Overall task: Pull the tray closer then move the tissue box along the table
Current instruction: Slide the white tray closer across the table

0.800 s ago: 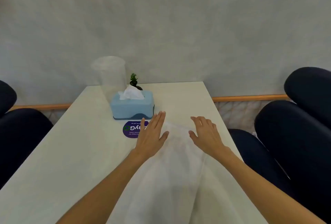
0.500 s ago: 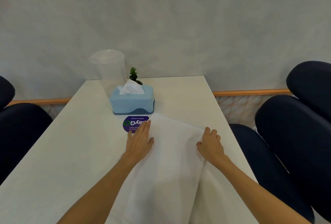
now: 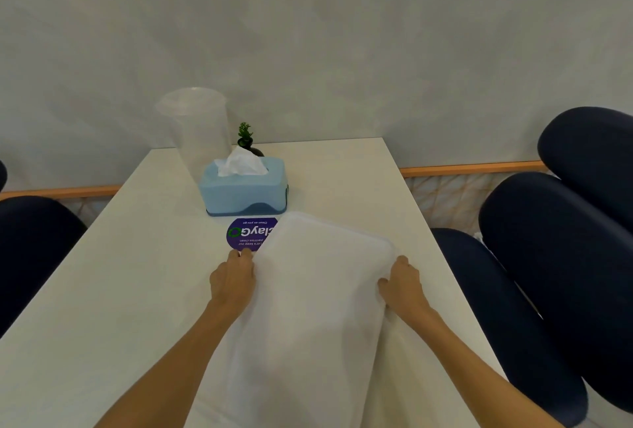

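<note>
From the head view, your left hand (image 3: pixel 233 282) had closed its grip on the left edge of the white tray (image 3: pixel 315 307), fingers curled over the rim, and your right hand (image 3: pixel 404 287) was clamped on the right edge in the same way — both forearms reached in from the bottom of the frame. The tray lay on the white tabletop (image 3: pixel 120 290), turned a little so that its far corner covered part of a round purple sticker (image 3: pixel 248 233). Just beyond that sticker stood the light blue tissue box (image 3: pixel 245 189), with a white tissue (image 3: pixel 241 164) sticking up out of its top; it sat apart from the tray and from both of your hands. Behind the box stood a clear plastic cup (image 3: pixel 202 129) and a small green plant (image 3: pixel 245 135) — both near the tabletop's far edge, by the pale wall (image 3: pixel 342 34). Dark blue chairs (image 3: pixel 565 256) flanked the tabletop on either side.
</note>
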Action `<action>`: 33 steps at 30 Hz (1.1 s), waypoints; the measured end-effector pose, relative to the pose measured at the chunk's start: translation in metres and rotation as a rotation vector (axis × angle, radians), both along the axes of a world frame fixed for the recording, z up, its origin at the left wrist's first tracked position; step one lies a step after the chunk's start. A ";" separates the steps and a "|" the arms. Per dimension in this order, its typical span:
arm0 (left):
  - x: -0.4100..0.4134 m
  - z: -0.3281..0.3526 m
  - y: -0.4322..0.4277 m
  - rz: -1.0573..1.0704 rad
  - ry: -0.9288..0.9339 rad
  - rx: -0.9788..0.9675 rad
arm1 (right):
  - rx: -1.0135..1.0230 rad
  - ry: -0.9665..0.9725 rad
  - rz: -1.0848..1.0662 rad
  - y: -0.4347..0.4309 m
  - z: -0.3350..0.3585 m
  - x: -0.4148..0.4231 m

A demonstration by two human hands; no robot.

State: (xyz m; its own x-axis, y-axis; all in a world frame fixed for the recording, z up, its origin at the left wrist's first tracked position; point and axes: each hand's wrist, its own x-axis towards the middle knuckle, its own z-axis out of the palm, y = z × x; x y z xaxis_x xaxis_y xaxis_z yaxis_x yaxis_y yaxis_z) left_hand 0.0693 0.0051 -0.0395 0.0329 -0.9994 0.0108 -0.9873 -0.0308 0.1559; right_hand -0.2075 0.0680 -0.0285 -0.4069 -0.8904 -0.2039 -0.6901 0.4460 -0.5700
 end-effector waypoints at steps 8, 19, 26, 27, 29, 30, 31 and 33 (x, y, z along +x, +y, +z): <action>-0.014 0.005 0.005 0.017 0.034 0.041 | 0.025 0.019 0.040 0.012 -0.008 -0.013; -0.059 0.005 0.025 0.035 0.304 0.074 | -0.020 0.110 0.038 -0.031 -0.001 -0.071; -0.072 0.005 0.029 0.059 0.381 0.100 | -0.002 0.095 0.006 -0.043 0.002 -0.085; -0.073 0.004 0.029 0.059 0.381 0.102 | 0.007 0.095 0.004 -0.044 0.001 -0.086; -0.073 0.002 0.030 0.058 0.384 0.103 | 0.014 0.095 0.000 -0.043 0.000 -0.087; -0.073 0.002 0.030 0.057 0.386 0.106 | 0.015 0.087 -0.006 -0.043 -0.001 -0.087; -0.072 0.002 0.029 0.058 0.386 0.110 | 0.015 0.086 -0.008 -0.042 -0.001 -0.087; -0.071 0.003 0.029 0.061 0.387 0.117 | 0.019 0.088 -0.008 -0.041 -0.001 -0.086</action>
